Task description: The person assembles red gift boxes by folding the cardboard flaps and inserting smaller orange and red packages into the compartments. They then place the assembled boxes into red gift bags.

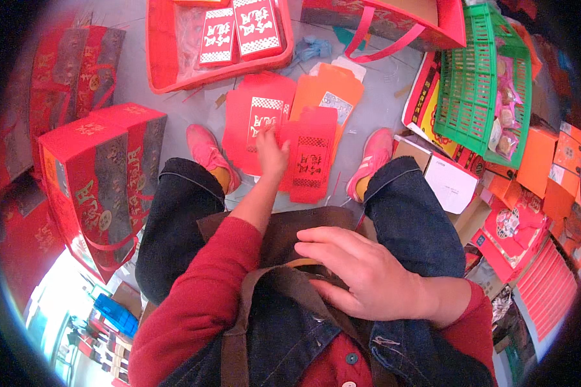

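On the floor between my feet lie flat red cardboard pieces with white printed panels. My left hand (272,153) reaches down over the left-hand red piece (244,109), its fingers spread at the lower part of the printed panel; whether they touch it I cannot tell. Beside it is a narrower red piece (312,155), partly over orange flat pieces (342,80). In front of my body, above my lap, my right hand (368,271) is held with fingers apart and nothing visible in it. A brown apron (290,235) spreads below it.
A red plastic basket (223,74) with packed red boxes stands ahead. Large red gift boxes (84,138) stand at left, and a red handled bag (394,32) stands at the far right. A green crate (461,84) holds wrapped round items. Orange boxes (529,158) pile up at right.
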The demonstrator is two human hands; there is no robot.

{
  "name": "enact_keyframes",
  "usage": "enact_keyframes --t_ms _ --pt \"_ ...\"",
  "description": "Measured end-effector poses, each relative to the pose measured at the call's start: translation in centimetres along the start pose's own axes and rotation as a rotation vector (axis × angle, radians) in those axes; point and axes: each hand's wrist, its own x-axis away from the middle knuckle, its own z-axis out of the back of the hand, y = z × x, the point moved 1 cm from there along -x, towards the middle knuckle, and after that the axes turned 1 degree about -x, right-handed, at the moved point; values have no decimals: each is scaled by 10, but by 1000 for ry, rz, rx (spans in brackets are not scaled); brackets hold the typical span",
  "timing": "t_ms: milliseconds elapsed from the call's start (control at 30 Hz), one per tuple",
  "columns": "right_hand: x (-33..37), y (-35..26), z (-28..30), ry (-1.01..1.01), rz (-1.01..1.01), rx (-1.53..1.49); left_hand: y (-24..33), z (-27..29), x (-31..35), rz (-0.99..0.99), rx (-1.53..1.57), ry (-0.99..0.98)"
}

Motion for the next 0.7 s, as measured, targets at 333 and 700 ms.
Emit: enact_keyframes --t_ms 333,700 --pt "6 1 1 35 18 22 43 -16 12 189 -310 -73" --pt "12 2 0 102 97 82 32 -15 5 117 -158 -22"
